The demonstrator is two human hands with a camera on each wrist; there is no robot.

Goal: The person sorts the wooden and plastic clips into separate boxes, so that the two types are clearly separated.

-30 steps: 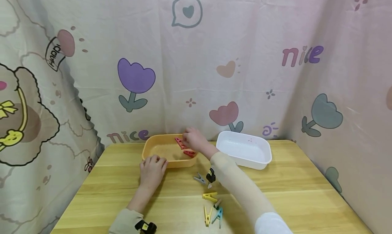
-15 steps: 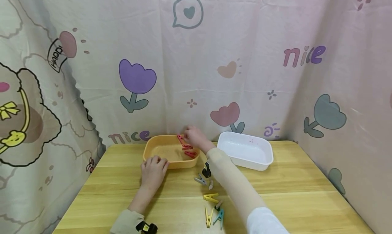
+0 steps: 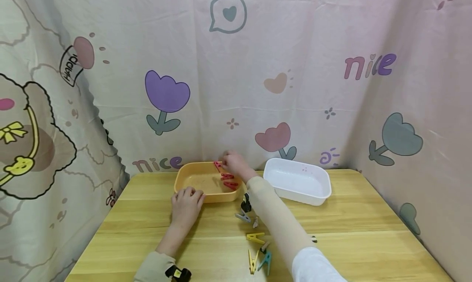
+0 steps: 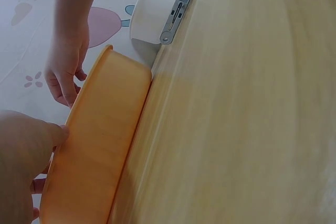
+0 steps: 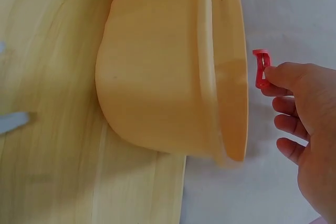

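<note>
R hand (image 3: 236, 165) pinches red peg (image 5: 259, 77) btw thumb & index, other fingers loosely bent, nr back R corner of yellow tub (image 3: 221, 198), at table's (image 3: 125, 228) back edge; rim contact unclear. L hand (image 3: 186, 206) grips tub's front rim nr front L corner. Prob. best: L steadies tub, R pinches firm, clears rim & two other red pegs (image 3: 231, 184) at R end.

a pale curtain (image 3: 228, 77) printed with a purple tulip (image 3: 167, 92) hangs behind the wooden table (image 3: 217, 249).
</note>
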